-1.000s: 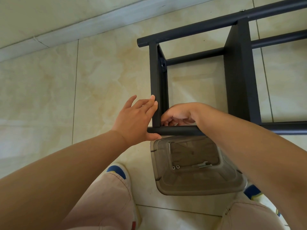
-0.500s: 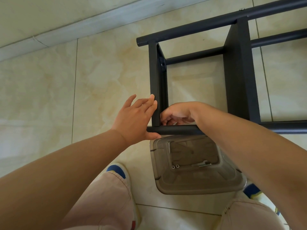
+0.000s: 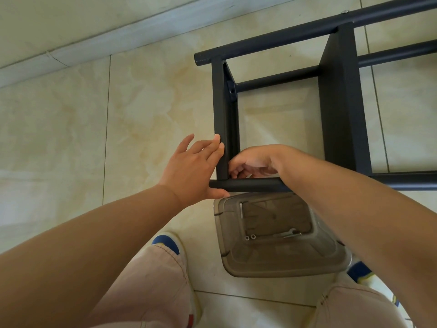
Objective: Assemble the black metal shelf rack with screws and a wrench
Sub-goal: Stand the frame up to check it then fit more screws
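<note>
Black metal shelf rack [image 3: 340, 110] lying on its side on the tiled floor [image 3: 153, 98], its near tube [image 3: 250, 185] running left to right just above a clear plastic bin [image 3: 283, 263]. The bin stands on the floor between the person's two shoes, partly under the near tube and partly covered by the right forearm. On the bin's bottom lie a long screw [image 3: 241, 210] near the far left corner, two small nuts [image 3: 250, 237] side by side, and a small wrench [image 3: 289, 233] to their right.

Left hand [image 3: 191, 171]: grip wide, fingers straight against the outer face of the rack's end upright [image 3: 221, 110], thumb under the end of the near tube. Right hand [image 3: 253, 162]: reaches over the near tube into the inner corner where upright and tube meet; fingers curled at the joint, but what they hold, if anything, cannot be told, since the hand's back hides it.

Floor of glossy beige marbled tiles with thin grout lines; a pale baseboard [image 3: 118, 29] crosses the upper left along a light wall.
</note>
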